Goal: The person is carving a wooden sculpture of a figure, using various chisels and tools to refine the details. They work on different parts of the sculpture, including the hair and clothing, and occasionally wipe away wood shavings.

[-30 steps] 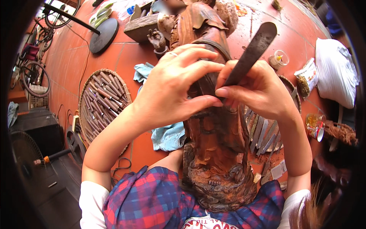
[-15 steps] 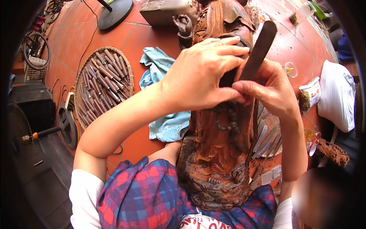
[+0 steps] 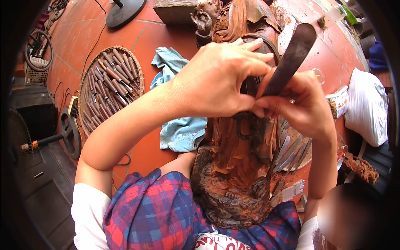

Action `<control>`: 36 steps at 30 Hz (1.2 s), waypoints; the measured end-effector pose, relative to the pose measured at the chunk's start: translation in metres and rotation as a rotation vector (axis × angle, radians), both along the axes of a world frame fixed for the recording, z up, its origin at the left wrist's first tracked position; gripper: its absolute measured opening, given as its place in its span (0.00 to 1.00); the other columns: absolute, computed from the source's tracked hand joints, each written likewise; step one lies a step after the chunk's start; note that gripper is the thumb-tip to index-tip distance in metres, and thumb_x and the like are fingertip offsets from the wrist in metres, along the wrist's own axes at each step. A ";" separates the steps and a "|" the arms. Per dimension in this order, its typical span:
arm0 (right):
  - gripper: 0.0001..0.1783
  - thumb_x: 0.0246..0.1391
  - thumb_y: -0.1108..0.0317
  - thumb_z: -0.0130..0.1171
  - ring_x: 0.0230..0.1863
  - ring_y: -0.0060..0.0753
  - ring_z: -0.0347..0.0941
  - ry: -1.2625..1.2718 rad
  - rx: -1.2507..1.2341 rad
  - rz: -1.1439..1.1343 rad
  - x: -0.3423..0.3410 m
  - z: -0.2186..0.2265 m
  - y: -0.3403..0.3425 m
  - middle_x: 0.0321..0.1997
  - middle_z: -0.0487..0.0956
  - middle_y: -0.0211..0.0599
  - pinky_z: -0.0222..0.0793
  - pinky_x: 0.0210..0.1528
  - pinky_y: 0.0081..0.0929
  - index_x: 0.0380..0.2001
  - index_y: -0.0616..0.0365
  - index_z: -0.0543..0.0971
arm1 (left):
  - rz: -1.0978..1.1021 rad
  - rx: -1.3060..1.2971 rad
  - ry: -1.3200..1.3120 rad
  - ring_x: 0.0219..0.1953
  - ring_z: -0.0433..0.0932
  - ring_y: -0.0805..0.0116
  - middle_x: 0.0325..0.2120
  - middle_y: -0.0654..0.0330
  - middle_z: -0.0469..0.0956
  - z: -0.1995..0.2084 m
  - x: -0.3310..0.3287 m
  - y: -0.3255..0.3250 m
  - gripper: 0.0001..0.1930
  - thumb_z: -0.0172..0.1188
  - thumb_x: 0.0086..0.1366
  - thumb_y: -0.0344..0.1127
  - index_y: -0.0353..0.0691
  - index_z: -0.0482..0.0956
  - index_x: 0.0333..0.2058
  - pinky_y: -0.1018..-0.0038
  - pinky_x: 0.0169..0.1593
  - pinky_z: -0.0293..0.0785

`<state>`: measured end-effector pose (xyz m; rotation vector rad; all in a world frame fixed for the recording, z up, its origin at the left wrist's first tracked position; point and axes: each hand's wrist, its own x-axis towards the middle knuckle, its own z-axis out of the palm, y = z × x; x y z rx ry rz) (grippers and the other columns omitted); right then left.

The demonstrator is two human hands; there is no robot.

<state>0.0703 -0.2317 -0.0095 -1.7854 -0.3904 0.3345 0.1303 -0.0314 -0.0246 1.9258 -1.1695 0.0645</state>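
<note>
A carved reddish-brown wooden statue (image 3: 233, 154) lies lengthwise before me, its base against the cloth at my lap. My right hand (image 3: 302, 102) is closed in a pinch round a dark flat strip-shaped tool (image 3: 291, 58); its rounded end points up and to the right. Where the tool's other end meets the wood is hidden behind my hands. My left hand (image 3: 227, 79) lies over the middle of the statue with fingers stretched across it. Its thumb reaches the fingertips of my right hand.
A round basket (image 3: 142, 79) of wooden-handled carving tools stands left on red tiles. Beside the statue lies a light-blue cloth (image 3: 183, 133). Several flat files (image 3: 291, 156) lie on a tray at right, near a white sack (image 3: 366, 108). A blurred head (image 3: 352, 216) shows lower right.
The tool has shifted slightly right with my right hand and leans a little further right. My left hand stays on the statue. The whole view has shifted a little.
</note>
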 end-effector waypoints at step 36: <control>0.07 0.56 0.80 0.60 0.36 0.24 0.77 -0.018 0.252 -0.039 -0.016 -0.001 -0.024 0.39 0.79 0.39 0.74 0.37 0.20 0.39 0.70 0.78 | 0.046 0.071 0.289 0.27 0.82 0.70 0.27 0.60 0.83 0.033 -0.050 0.048 0.19 0.71 0.52 0.29 0.41 0.83 0.46 0.75 0.34 0.78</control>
